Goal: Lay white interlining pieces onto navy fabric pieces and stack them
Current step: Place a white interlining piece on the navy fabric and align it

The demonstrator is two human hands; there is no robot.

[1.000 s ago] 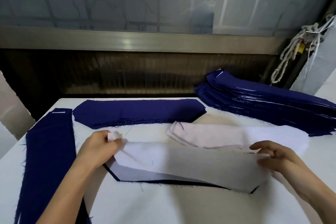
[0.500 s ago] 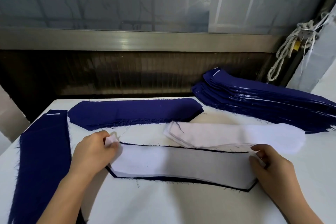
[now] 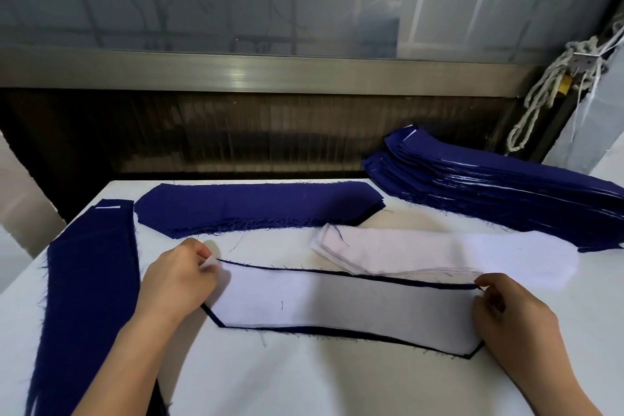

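**White lining piece being squared on a navy piece**

A white table (image 3: 304, 382) is filling the lower frame. At the right edge, a tall navy stack (image 3: 489, 192) is sitting near the back of the table. A long navy strip (image 3: 91, 280) is lying down the left side, and a low navy pile (image 3: 253, 209) is sitting across the upper middle of the table. Just below it, to the right, a white lining pile (image 3: 456, 246) is resting. At centre, the white piece (image 3: 337, 304) is lying flat on a navy piece (image 3: 337, 333), whose dark edge is showing along the top and bottom. The left hand (image 3: 179, 280) is pinching the white piece's left corner between thumb and fingers. The right hand (image 3: 510, 317), fingers curled, seems to be pinching its upper right corner, though the grip is partly hidden.
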